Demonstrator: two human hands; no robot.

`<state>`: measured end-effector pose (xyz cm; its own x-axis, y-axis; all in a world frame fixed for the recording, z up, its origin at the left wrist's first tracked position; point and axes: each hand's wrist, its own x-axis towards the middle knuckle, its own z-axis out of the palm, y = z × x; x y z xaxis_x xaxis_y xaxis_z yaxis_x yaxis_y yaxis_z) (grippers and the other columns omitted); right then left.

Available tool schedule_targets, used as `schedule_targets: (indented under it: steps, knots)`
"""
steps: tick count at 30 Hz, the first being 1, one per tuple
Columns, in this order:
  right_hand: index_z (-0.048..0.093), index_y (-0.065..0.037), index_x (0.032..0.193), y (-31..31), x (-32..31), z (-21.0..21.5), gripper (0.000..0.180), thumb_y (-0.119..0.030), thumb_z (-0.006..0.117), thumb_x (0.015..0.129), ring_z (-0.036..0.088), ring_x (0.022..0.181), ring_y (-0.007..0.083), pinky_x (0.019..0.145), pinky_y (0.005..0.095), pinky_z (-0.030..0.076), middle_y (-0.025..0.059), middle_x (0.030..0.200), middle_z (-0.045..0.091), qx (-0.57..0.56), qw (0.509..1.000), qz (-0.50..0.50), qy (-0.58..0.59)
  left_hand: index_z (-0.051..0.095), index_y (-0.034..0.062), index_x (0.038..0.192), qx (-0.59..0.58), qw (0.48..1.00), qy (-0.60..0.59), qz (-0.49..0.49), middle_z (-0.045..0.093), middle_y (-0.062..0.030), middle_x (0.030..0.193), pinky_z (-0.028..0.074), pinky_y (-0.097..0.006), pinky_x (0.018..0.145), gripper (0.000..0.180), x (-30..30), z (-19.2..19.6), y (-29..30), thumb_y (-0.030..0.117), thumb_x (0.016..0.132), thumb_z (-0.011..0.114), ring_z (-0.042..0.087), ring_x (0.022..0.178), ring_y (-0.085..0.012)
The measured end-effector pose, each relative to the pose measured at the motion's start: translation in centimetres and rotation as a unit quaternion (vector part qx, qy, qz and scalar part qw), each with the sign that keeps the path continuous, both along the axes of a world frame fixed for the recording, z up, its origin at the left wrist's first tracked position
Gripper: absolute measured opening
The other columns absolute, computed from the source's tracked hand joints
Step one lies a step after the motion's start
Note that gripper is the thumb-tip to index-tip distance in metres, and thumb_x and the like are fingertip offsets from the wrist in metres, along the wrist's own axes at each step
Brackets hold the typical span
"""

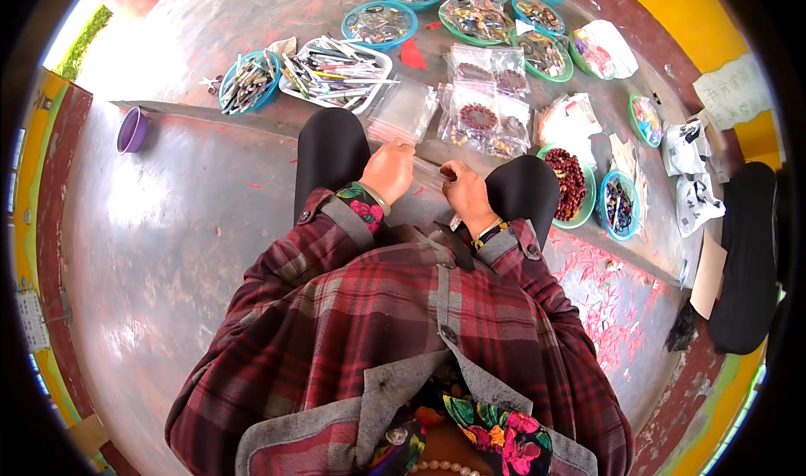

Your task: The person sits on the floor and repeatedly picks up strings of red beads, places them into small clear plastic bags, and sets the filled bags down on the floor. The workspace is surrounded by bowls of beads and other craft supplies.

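My left hand [388, 172] & right hand [464, 192] sit close together between my knees, both pinched on one small clear plastic bag [426, 174] stretched btwn them. L fingers curl down over its upper-left edge, R fingers clench the lower-right end; probably so the thin film stays taut and flat, not crumpling. Can't tell if anything's inside it, too see-through.

Just past my fingertips lies a loose stack of empty clear bags [405, 111], near enough to reach w/o leaning. Beside it, to the right, filled bags w/ dark red bead bracelets [480, 117], laid flat & overlapping. Right of my right knee a green-rimmed bowl of reddish-brown beads [568, 184] touches a blue bowl of mixed dark bits [619, 205].

Further out: white tray of pens [337, 73], blue bowl of pens [248, 81] beside it, then a spread of teal & green bowls [477, 16] w/ small trinkets, arranged in an arc around me. Purple cup [132, 130] stands well apart on the left, on the grey floor [168, 249]. Red paper scraps [609, 300] litter the floor at right.
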<state>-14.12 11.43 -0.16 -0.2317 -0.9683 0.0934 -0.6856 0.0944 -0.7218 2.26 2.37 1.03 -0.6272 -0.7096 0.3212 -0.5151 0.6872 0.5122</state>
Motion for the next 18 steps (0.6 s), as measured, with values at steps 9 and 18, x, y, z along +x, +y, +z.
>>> schedule_targets:
  steps: [9,18]
  knots:
    - [0.059,-0.005,0.095,-0.1,-1.2,-1.1,0.026,-0.005,0.058,0.070,0.060,0.086,0.0317,0.076,0.0379,0.047,0.0154,0.090,0.063,0.097,0.995,0.005,-0.035,0.061,0.0004,0.091,0.093,0.980,0.047,-0.172,0.059,-0.0185,0.090,0.047,-0.040,0.073,0.022,0.2,-1.2,0.2,-0.002,0.072,0.051,0.057,0.087,-0.0359]
    - [0.056,-0.005,0.098,1.3,2.3,5.9,0.029,-0.004,0.058,0.069,0.057,0.090,0.0328,0.075,0.0410,0.047,0.0157,0.094,0.059,-0.205,0.962,0.157,0.092,0.064,-0.0057,0.093,0.425,0.905,0.016,0.023,0.065,-0.0163,0.078,0.053,-0.032,0.053,0.024,0.0,1.1,-0.5,0.002,0.077,0.048,0.064,0.065,-0.0235]
